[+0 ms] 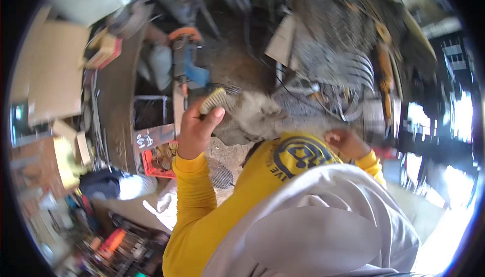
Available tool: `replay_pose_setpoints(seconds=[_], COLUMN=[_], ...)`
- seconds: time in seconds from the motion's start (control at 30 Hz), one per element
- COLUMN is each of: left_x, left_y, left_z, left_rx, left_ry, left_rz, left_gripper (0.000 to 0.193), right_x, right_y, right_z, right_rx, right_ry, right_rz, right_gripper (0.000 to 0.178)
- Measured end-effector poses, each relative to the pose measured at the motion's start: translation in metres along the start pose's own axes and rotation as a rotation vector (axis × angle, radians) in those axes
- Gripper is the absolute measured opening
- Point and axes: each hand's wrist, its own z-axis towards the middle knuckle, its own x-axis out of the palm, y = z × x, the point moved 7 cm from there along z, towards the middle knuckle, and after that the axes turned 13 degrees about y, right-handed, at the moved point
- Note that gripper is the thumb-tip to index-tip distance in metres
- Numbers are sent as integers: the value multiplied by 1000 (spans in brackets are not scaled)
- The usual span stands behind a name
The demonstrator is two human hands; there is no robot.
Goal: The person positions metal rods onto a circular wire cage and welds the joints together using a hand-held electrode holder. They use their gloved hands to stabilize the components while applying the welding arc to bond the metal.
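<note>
Yellow piece (pixel 214 101) in left hand (pixel 198 128); right hand (pixel 348 142) apart.

Shirt (pixel 237 196): solid yellow, sleeves included, bearing a dark circular emblem (pixel 303 156) with dark lettering. Cloth over the shirt (pixel 391 216): plain pale grey. Ribbed piece (pixel 212 102): tan-yellow, banded by parallel ridges. Crumpled fabric (pixel 257 113): dull grey-brown, shade uneven. Tool-like item (pixel 196 70): blue, with an orange portion at its far end. Crate (pixel 149 163): orange-red. Marked panel (pixel 151 139): brown, with white markings and one dark mark. Large carton (pixel 55 70): plain light brown. Small carton (pixel 103 49): tan, red along one side. Looped metal (pixel 358 70): silver-grey, reading as curved stripes. Long slender item at right (pixel 385 70): orange-yellow.
</note>
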Motion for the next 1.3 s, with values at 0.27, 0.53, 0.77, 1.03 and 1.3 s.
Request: replay_pose_setpoints(seconds=[0.27,0.53,0.77,1.03,1.3], left_x=[248,408,474,470,454], left_y=[-40,14,71,69,67], left_z=[71,64,57,74,81], left_rx=[29,-46,-302,-413,-348], left_ry=[594,994,1030,981,928], left_rz=[-54,230,-29,-305,-188], left_gripper=[30,39,44,41,36], right_x=[-57,-55,-31,28,34], right_y=[49,1,-114,-202,-193], right_z=[-100,-175,-222,-282,-244], right_rx=[-520,-607,-353,-956,-806], right_ry=[-620,-910,-1032,-1010,-1070], right_rz=[612,200,444,1279,1097], right_gripper=[48,85,33,31,36])
